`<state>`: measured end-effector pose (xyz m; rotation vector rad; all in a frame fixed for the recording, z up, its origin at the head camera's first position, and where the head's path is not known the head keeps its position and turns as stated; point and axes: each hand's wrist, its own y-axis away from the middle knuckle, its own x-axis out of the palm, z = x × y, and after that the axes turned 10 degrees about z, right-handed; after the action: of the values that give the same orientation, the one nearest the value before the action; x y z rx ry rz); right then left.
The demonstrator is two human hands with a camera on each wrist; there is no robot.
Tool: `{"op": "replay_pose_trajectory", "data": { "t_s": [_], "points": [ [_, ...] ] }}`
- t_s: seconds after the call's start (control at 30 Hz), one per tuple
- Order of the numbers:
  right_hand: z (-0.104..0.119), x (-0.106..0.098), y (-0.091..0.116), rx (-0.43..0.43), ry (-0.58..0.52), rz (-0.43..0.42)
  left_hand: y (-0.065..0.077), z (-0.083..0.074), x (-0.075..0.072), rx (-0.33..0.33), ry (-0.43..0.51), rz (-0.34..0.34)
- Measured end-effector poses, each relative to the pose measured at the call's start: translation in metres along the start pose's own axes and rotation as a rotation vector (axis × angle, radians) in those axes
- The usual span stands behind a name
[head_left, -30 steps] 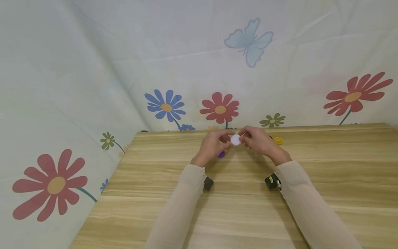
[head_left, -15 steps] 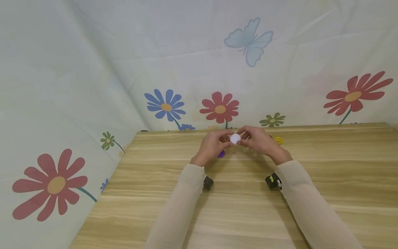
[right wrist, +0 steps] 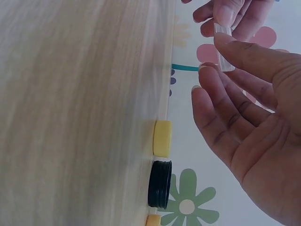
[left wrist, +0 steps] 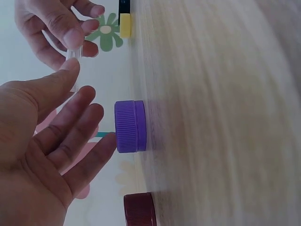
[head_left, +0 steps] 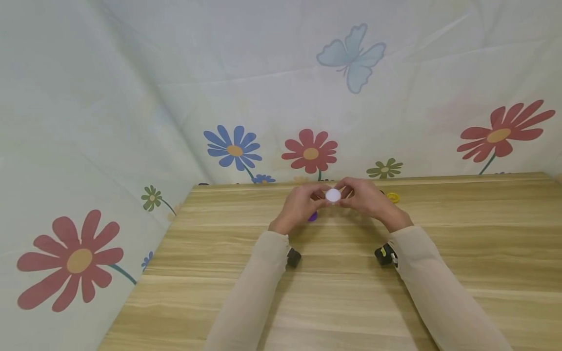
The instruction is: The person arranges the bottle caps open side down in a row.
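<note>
A round, whitish see-through bottle cap [head_left: 333, 195] is held up over the far part of the table, its flat face toward the head camera. My left hand [head_left: 302, 204] pinches its left edge between thumb and fingers. From the other side my right hand [head_left: 365, 198] pinches the right edge the same way. In the right wrist view the clear cap [right wrist: 225, 62] shows side-on beneath both thumbs. Below my left hand a purple ribbed cap [left wrist: 127, 126] stands on the table, the little fingertip overlapping its edge in the left wrist view.
A dark red cap [left wrist: 139, 210] stands beyond the purple one. Near my right hand are a yellow cap [right wrist: 162, 139], a black cap [right wrist: 160, 184] and part of another yellow piece [right wrist: 153, 220]. The wooden table [head_left: 333, 292] ends at a flower-printed cloth [head_left: 263, 97].
The right thumb has shifted from the clear cap's face to its lower edge, and the cap has turned slightly. Both arms stay almost in place.
</note>
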<state>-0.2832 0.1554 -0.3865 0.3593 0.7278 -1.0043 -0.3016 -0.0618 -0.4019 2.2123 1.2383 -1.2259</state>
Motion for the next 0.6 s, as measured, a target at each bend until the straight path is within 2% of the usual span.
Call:
{"op": "replay_pose_trajectory", "data": {
  "t_s": [0.6],
  "points": [
    [-0.003, 0.0042, -0.0035, 0.054, 0.018, 0.068, 0.0003, 0.0013, 0.0005, -0.028, -0.014, 0.06]
  ]
}}
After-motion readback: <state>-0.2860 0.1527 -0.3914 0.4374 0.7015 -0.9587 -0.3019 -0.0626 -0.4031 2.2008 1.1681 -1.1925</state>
